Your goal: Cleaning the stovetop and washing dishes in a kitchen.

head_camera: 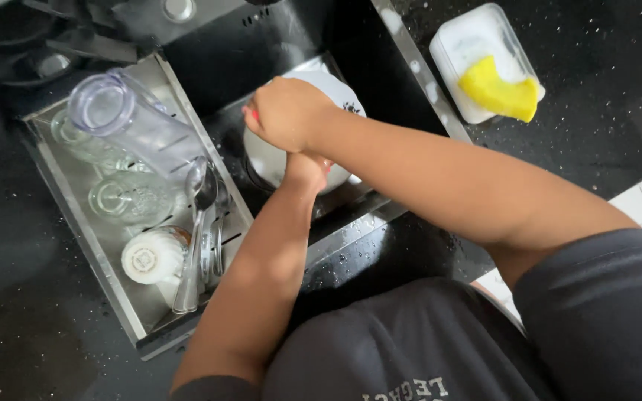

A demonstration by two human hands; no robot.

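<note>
Centrally, over the dark sink [291, 44], the right hand [285, 113] closes its fingers on a white bowl [336, 93]; the left hand [305, 172] lies beneath, its fingers hidden, so I cannot tell their grip. At left, a drying rack [76, 223] holds glasses [124, 197], and a yellow sponge [501, 93] lies upper right.

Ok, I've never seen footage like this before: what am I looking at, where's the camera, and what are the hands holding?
There is one picture, from a camera worn on a person's head, looking down at their own bare arms over a dark sink. The right hand and left hand meet on a white bowl in the sink; exactly how each grips it is hidden. Left of it, a metal drying tray holds a clear jug, glasses, a spoon and a white round lid. On the counter, a yellow sponge lies in a white dish.
</note>
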